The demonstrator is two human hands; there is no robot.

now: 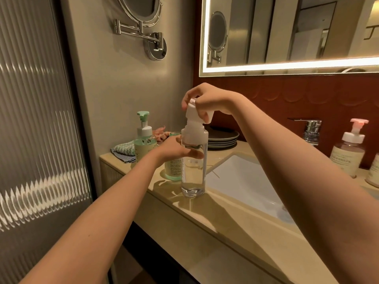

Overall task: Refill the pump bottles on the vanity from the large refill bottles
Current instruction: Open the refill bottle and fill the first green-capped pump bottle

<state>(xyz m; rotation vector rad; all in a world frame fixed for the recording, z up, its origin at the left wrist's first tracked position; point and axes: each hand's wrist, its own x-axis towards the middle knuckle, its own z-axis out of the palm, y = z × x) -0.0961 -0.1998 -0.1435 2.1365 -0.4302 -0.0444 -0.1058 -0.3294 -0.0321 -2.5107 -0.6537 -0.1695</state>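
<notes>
Vanity (215, 206) bears clear bottle (192, 177) beside sink (242, 177), under mirror (287, 31).

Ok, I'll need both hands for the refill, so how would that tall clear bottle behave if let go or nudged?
Probably tippy: the clear bottle is tall and narrow, standing near the counter edge. Likely light, since it looks nearly empty. Its smooth wall may be slippery; the left hand steadies it.

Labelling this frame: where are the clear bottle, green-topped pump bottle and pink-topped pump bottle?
clear bottle (192, 177): head view, lower body.
green-topped pump bottle (144, 131): head view, white collar.
pink-topped pump bottle (346, 158): head view, label.
</notes>
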